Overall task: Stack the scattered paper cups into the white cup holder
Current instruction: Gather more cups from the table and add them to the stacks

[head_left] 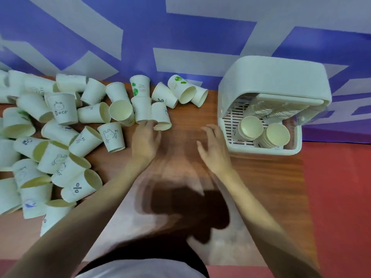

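Many white paper cups [60, 137] lie scattered over the left half of the wooden table. One of them, a cup on its side [160, 115], has its mouth towards me. My left hand [145, 137] reaches it, fingertips touching the left of its rim, with no closed grip visible. The white cup holder [275, 81] stands at the right. Two stacks of nested cups, the left stack [251, 128] and the right stack [277, 135], lean on its slatted tray. My right hand [214, 149] hovers just left of the holder, fingers spread and empty.
The wooden table [261, 187] ends at the right, just past the holder, with red floor [337, 197] beyond. A blue and grey wall [180, 37] runs along the far edge. More cup stacks [277, 111] lie under the holder's lid.
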`<state>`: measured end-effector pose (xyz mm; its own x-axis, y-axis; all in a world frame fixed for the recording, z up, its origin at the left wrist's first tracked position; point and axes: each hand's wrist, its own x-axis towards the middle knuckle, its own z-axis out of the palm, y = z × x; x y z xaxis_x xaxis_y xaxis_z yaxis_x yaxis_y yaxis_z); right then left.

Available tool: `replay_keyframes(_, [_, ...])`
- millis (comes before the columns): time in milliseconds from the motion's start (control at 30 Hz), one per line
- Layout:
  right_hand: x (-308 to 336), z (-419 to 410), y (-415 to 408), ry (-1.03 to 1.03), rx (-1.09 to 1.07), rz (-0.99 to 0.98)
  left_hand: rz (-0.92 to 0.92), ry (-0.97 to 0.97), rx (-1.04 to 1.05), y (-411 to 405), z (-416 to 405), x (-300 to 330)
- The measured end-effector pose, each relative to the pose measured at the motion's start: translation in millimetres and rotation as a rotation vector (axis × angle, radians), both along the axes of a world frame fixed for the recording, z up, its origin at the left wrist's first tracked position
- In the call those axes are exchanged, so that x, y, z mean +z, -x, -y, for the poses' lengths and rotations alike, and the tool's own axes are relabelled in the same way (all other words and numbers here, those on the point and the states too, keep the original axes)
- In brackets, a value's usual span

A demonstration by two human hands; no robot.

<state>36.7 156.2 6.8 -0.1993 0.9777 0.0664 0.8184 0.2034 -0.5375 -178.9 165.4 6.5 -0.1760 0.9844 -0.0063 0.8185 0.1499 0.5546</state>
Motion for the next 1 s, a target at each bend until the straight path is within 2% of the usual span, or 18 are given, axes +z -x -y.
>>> replay_keyframes(200, [0.0, -61.7, 41.2, 0.051, -0.103, -0.063, -0.104, 0.058, -0.021, 28.6, -15.5, -7.9])
replay_keyframes(367, [5.6, -102.8, 77.7, 0.112, -0.295, -0.231, -0.090, 0.103, 0.042, 31.4, -26.5, -18.3])
replay_keyframes(500, [-3.4, -124.7, 94.3, 0.244, -0.473, -0.306, -0.063, 0.136, 0.059, 31.3, -33.2, -24.6])
replay_keyframes(667, [-3.8, -140.5, 100.5, 0.212, -0.556, -0.456, -0.065, 0.111, 0.050, 30.4, -36.7, -19.5])
replay_keyframes(833, [9.7, -143.5, 97.4, 0.114, -0.526, -0.453, -0.012, -0.008, 0.070, 35.8, -35.0, -9.3])
replay_keyframes(1000, [39.1, -107.5, 74.0, -0.057, -0.384, -0.400, 0.031, -0.111, 0.085, 34.8, -28.8, 8.6])
